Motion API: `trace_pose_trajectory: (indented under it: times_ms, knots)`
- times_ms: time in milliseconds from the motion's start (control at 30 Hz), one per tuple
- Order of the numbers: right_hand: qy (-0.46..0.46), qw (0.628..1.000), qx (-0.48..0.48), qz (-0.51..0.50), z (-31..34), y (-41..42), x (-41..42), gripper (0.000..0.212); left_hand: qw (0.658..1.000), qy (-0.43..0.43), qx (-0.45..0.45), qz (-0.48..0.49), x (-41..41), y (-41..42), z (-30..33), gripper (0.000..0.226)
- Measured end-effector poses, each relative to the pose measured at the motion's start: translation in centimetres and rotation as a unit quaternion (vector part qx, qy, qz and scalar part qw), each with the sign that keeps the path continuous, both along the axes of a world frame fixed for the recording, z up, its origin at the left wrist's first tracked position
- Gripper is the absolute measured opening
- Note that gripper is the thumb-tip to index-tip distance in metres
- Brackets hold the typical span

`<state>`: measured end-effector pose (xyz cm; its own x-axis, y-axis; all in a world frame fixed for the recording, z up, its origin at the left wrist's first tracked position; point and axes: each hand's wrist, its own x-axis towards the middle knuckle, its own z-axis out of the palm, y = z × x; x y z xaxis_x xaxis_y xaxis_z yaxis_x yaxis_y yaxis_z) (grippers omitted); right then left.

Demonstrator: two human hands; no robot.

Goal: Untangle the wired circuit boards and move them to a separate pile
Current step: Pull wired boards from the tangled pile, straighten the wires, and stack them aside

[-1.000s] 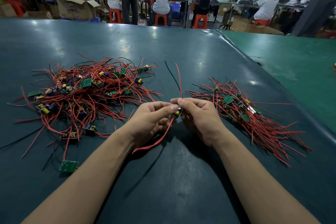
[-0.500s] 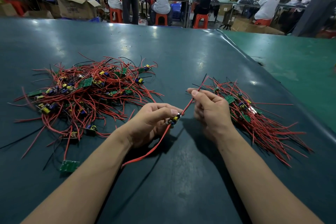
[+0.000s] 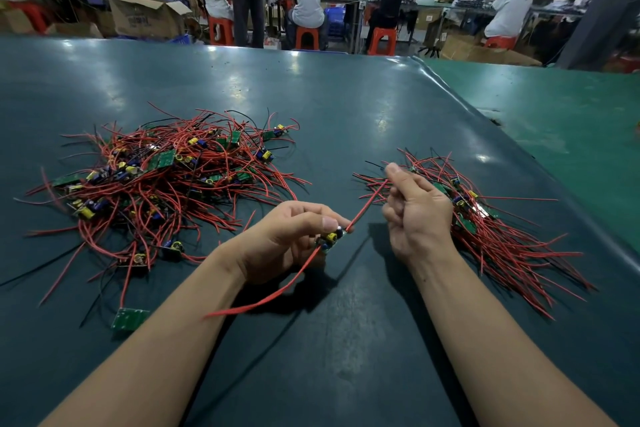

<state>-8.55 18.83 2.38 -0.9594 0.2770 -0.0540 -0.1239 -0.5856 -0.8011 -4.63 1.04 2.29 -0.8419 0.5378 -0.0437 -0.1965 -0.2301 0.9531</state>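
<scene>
Since the earlier frames the right hand (image 3: 415,211) has slid farther along the red wire (image 3: 367,206), away from the left hand (image 3: 287,239); before, both hands were together at the board, and now they are apart, with the wire stretched straight between them.

At the centre of the frame the left hand lies palm inward, with its thumb and fingers pinching the small circuit board (image 3: 330,240) that has yellow and blue parts. A second red lead (image 3: 266,296) hangs from this board down toward the lower centre and rests on the table. The right hand, a little right of centre, is raised with its index finger pointing up and the other fingers curled; it pinches the far part of the red wire between thumb and finger, near the wire's end. Both forearms come in from the bottom of the frame.

On the left of the frame lies the tangled pile (image 3: 162,180) of boards with red and black wires. On the right lies the sorted pile (image 3: 502,236), its wires more parallel, just beside and partly behind the right hand. One loose green board (image 3: 130,319) lies alone at the lower left, below the tangled pile. All rest on the dark green table (image 3: 346,114). In the upper part of the frame, people sit on red stools (image 3: 306,38) at workbenches, beside an open cardboard box (image 3: 149,15).
</scene>
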Motion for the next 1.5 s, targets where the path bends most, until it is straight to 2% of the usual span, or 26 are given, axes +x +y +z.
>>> trace_pose_trajectory:
  times_ms: [100, 233, 333, 400, 467, 533, 700, 867, 1000, 1133, 1200, 1300, 1333, 1433, 1500]
  knots:
    - [-0.006, 0.998, -0.049, -0.03, 0.1, 1.2, -0.6, 0.029, 0.998, 0.018, 0.002, -0.055, 0.7, -0.2, -0.3, 0.016]
    - [-0.002, 0.999, -0.029, 0.029, 0.1, 0.7, -0.4, 0.026, 0.999, 0.008, 0.027, 0.041, 0.5, 0.2, -0.3, 0.015]
    - [-0.005, 0.994, 0.062, 0.087, -0.1, 0.0, 0.1, 0.013, 0.99, -0.019, 0.093, 0.107, -0.2, 0.1, 0.0, 0.018]
    - [-0.024, 0.98, 0.127, 0.153, -0.1, -0.2, 0.5, 0.017, 0.985, -0.027, 0.109, 0.129, -0.4, 0.1, 0.1, 0.014]
    - [-0.031, 0.958, 0.161, 0.234, 0.0, -0.6, 1.0, 0.024, 0.985, -0.022, 0.089, 0.143, -0.4, 0.3, -0.1, 0.011]
    - [-0.009, 0.945, 0.173, 0.278, 0.0, -0.9, 1.4, 0.031, 0.989, -0.011, 0.053, 0.139, -0.3, 0.6, -0.2, 0.019]
    - [0.011, 0.942, 0.182, 0.283, 0.0, -0.8, 1.7, 0.031, 0.993, -0.003, 0.024, 0.119, -0.3, 0.9, -0.4, 0.017]
    - [0.021, 0.941, 0.153, 0.302, -0.1, -0.9, 1.7, 0.021, 0.989, -0.012, 0.018, 0.144, -0.2, 1.1, -0.5, 0.031]
    - [0.011, 0.942, 0.136, 0.307, -0.2, -0.7, 1.6, 0.024, 0.987, -0.014, 0.022, 0.157, -0.1, 1.1, -0.5, 0.024]
    - [0.004, 0.927, 0.134, 0.35, -0.2, -0.5, 1.8, 0.024, 0.983, -0.005, 0.034, 0.181, -0.3, 1.3, -0.7, 0.011]
    - [-0.002, 0.92, 0.147, 0.364, -0.2, -0.3, 1.8, 0.024, 0.983, 0.014, 0.016, 0.182, -0.3, 1.3, -0.8, 0.018]
    - [-0.002, 0.916, 0.197, 0.35, -0.1, -0.2, 1.8, 0.025, 0.985, 0.038, -0.013, 0.166, -0.1, 1.3, -1.0, 0.041]
    - [-0.001, 0.916, 0.21, 0.341, -0.2, -0.2, 1.8, 0.025, 0.985, 0.049, -0.026, 0.161, -0.1, 1.3, -1.0, 0.04]
    - [0.004, 0.927, 0.221, 0.303, -0.3, -0.5, 1.7, 0.025, 0.984, 0.074, -0.055, 0.151, -0.1, 1.2, -1.0, 0.01]
    - [0.017, 0.944, 0.21, 0.254, -0.3, -0.7, 1.6, 0.021, 0.982, 0.093, -0.071, 0.146, -0.2, 1.1, -1.0, 0.02]
